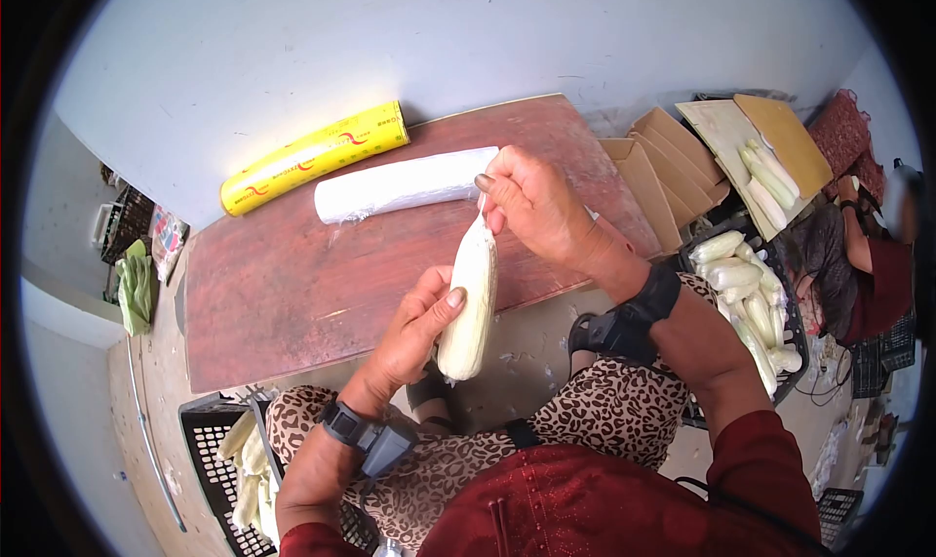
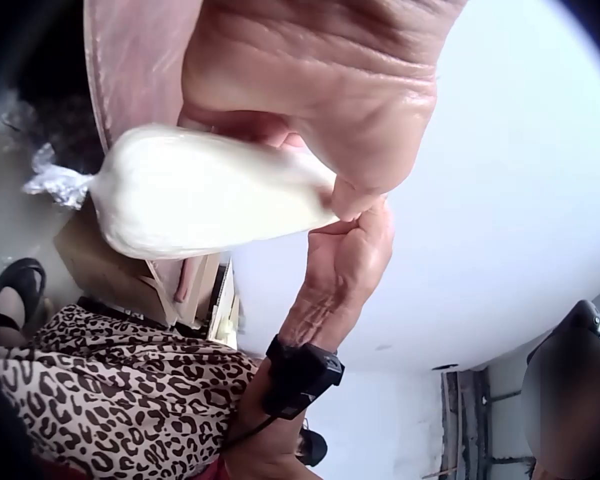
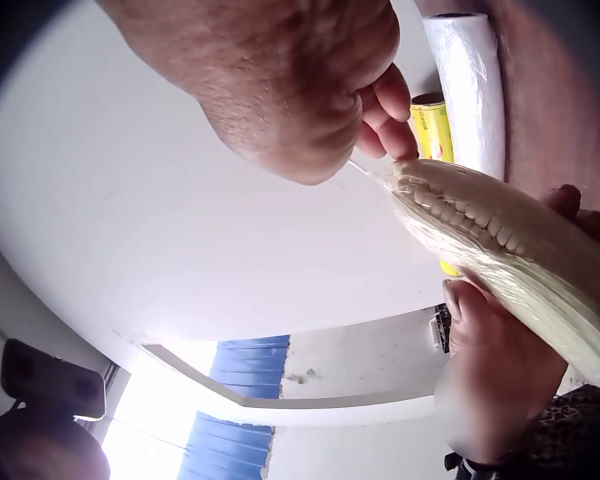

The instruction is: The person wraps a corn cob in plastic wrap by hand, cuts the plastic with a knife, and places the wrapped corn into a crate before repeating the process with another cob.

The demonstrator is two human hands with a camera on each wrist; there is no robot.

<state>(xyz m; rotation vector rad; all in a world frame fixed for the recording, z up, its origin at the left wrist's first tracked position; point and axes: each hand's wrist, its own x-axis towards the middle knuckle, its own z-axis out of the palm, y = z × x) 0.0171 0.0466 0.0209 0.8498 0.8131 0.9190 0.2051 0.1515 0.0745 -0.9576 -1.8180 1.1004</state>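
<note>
The corn cob point(image 1: 470, 308) at the centre of the head view is pale cream tinged with green (its kernels point(image 3: 475, 216), in the right wrist view, show creamy white). Toward ten o'clock the bigger roll point(image 1: 314, 159) is bright yellow with red markings; toward eleven, the film roll point(image 1: 409, 184) is white. The table point(image 1: 273, 274) is mottled reddish brown. Between four and five o'clock, the trousers point(image 1: 624, 401) carry dark leopard spots on beige.
</note>
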